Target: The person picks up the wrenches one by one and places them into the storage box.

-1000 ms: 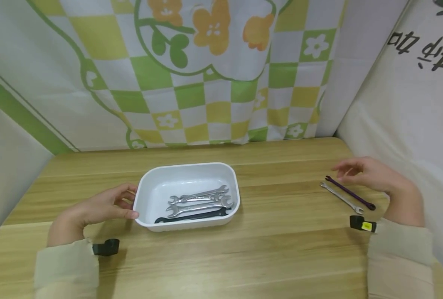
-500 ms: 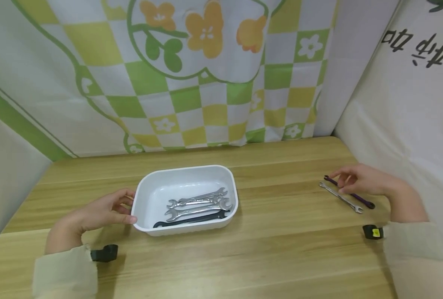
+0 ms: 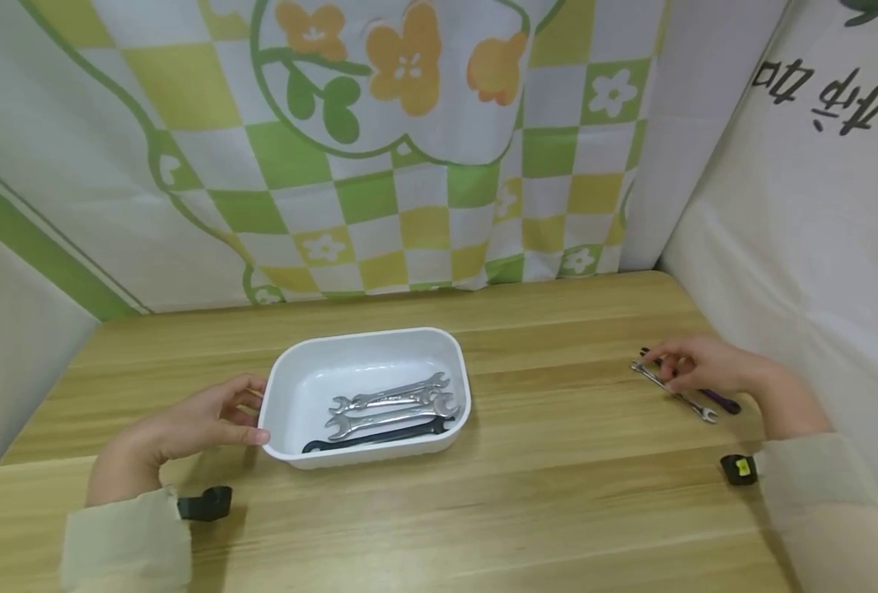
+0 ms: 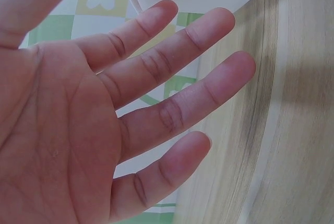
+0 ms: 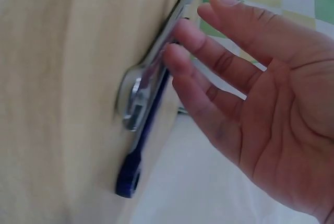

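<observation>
My left hand (image 3: pixel 202 420) is at the left end of a white tray (image 3: pixel 291 387), its thumb at the rim; in the left wrist view its fingers (image 4: pixel 182 104) are spread and nearly straight. Inside the tray lie several silver open-end wrenches (image 3: pixel 394 417) and a black wrench (image 3: pixel 380 436). At the right of the table my right hand (image 3: pixel 716 366) hovers low over a silver wrench (image 3: pixel 697 406) and a dark purple wrench (image 3: pixel 726 403), lying side by side. In the right wrist view its loosely bent fingertips (image 5: pixel 180 59) overlap the silver wrench, with nothing gripped.
The wooden table (image 3: pixel 528 461) runs from the tray to the two loose wrenches. A checkered cloth (image 3: pixel 402 198) hangs along its back edge. A white sheet with black writing (image 3: pixel 795 214) stands close on the right.
My right hand has come down and slightly nearer over the two loose wrenches, covering part of both. The left hand stays at the tray. The head view has shifted slightly.
</observation>
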Tool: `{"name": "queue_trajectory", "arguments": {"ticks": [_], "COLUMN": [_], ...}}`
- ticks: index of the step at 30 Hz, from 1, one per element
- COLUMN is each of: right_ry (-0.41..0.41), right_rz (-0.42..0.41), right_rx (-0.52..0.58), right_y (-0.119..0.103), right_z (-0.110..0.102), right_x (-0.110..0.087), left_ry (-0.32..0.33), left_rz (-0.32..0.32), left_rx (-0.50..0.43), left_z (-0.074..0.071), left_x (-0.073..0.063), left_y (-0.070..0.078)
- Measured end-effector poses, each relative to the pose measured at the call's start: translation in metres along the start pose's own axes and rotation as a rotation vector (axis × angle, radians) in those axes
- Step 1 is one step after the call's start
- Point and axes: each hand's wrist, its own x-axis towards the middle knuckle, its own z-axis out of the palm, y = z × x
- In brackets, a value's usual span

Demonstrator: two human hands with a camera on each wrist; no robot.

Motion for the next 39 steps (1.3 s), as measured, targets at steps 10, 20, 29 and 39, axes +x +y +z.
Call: {"name": "queue_trajectory", "arguments": {"ticks": [10,20,29,39], "right_ry": [-0.039,-0.065,-0.019,-0.018], "right_rz": [0.01,-0.012,0.012,-0.002], "right_rx": [0.025,-0.02,-0.13,-0.169], "right_y": [0.003,-0.002,-0.005,-0.016], "right_z": [0.001,0.006,0.017,0.021], "right_x": [0.003,0.007,0.013,0.015], "left_ry": [-0.014,-0.009,-0.016,-0.007], "left_rz": [0.014,0.013,0.013,0.004], "left_rx": [0.0,0.001,0.005,0.015], "left_z": [0.0,0.0,0.002,0.001], "left_x": [0.002,0.002,0.001,0.001], "left_y": [-0.001,0.001,0.0,0.001]}}
